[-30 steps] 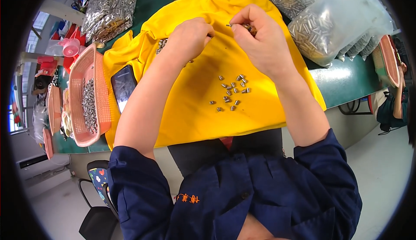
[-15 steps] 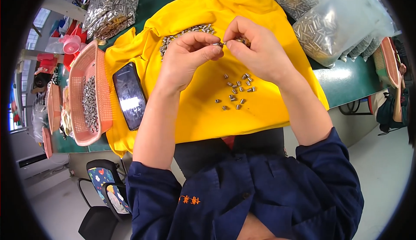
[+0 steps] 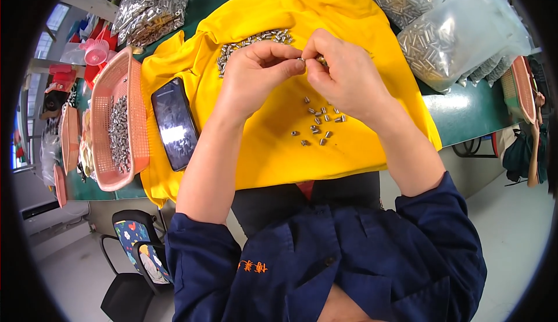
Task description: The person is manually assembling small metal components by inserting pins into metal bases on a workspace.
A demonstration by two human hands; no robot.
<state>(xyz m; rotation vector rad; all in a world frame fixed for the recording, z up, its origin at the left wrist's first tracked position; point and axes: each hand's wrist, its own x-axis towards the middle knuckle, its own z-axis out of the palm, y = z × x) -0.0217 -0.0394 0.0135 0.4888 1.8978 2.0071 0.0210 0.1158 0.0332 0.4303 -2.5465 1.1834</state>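
Observation:
My left hand (image 3: 256, 77) and my right hand (image 3: 344, 77) meet above a yellow cloth (image 3: 279, 168), fingertips almost touching. Between the left thumb and forefinger is a small silvery metal piece (image 3: 301, 59), mostly covered by the fingers. The right thumb and forefinger are pinched against it; what they grip is hidden. A bit of something brass-coloured (image 3: 321, 60) shows beside the right fingers. Behind the left hand lies a heap of short metal cylinders (image 3: 250, 41). Several loose metal cylinders (image 3: 317, 121) are scattered on the cloth below the hands.
Left of my arm lies a black phone (image 3: 174, 124), beside a pink basket (image 3: 139, 133) holding small metal parts. Bags of metal parts (image 3: 152, 11) stand at the back left, and clear bags of cylinders (image 3: 433, 48) at the right, on a green table (image 3: 465, 112).
Both hands have come closer together and the right hand has lowered slightly. The metal piece is now more covered by the fingers. The whole view has shifted a little.

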